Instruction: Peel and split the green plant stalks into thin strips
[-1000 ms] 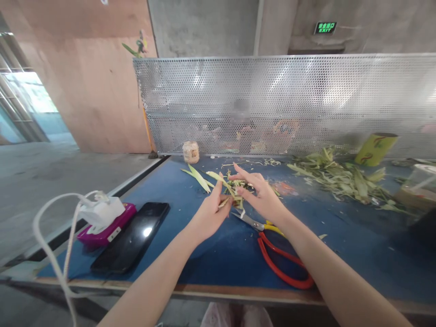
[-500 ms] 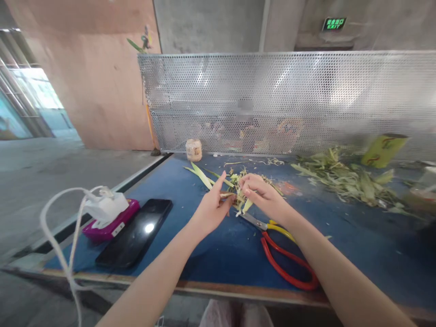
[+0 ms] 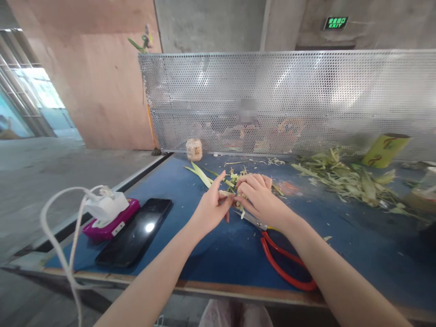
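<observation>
Two bare arms are seen, one at the lower left, one at the lower right. The left hand point(image 3: 211, 210) and right hand point(image 3: 261, 200) are bare too. A bit of pale pink clothing point(image 3: 235, 316) is seen at the bottom middle.

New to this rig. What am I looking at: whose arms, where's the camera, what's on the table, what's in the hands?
No machine here: a person works with two bare hands. The one picture comes from a camera worn on the person's head, looking forward and down, so the arms enter from the bottom edge. The left hand and the right hand meet over a blue table, and both pinch a small bunch of leaf strips. Just below the right hand, red-handled scissors lie on the table, not held. To the left lie a black phone and a pink case with a white charger on top. A pile of green leaves lies at the far right, near a yellow-green tube. A perforated metal screen stands behind the table.
</observation>
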### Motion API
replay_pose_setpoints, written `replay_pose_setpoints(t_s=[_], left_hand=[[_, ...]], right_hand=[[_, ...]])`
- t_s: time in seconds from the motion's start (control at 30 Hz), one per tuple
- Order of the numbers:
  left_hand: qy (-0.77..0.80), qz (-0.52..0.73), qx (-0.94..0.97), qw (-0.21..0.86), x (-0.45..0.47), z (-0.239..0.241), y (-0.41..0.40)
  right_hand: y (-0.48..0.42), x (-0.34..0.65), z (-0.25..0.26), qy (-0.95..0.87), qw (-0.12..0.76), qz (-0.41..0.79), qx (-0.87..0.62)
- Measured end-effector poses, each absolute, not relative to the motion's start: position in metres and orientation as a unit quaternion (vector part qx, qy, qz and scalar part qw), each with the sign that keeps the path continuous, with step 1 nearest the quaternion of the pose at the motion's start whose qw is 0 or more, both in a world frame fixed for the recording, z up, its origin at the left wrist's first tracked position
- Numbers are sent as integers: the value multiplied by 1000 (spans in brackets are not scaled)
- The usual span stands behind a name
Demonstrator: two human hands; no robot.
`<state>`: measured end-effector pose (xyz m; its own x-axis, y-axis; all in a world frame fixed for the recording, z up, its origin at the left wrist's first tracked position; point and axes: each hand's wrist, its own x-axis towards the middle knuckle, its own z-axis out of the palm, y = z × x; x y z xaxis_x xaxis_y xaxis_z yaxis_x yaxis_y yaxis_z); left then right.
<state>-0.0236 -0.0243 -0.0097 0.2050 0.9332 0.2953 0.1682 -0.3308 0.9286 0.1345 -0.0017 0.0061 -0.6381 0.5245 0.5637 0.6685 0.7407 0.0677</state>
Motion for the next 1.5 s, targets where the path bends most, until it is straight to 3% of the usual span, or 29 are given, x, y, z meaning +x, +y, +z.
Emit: replay_pose_setpoints(t_s=[0.33,0.77,1.03,1.33,1.5], left_hand=[[446,464,680,352,-26,-9,-24],[407,511,603,458,-24,-5,-20],[393,536,574,478,-22,-3,-19],[391,547,548,497,-22,2,-23],[389,559,542,492,-23,0,-21]], right_hand=[[-4,133,5,-913,241,-117,-307],[2,129,-7,-880,325,-119,-326],[4,127,-9,-883,283,-142,-345],[0,129,-6,-876,346,94,-322],[4,129,-6,-864,360,144,-322]])
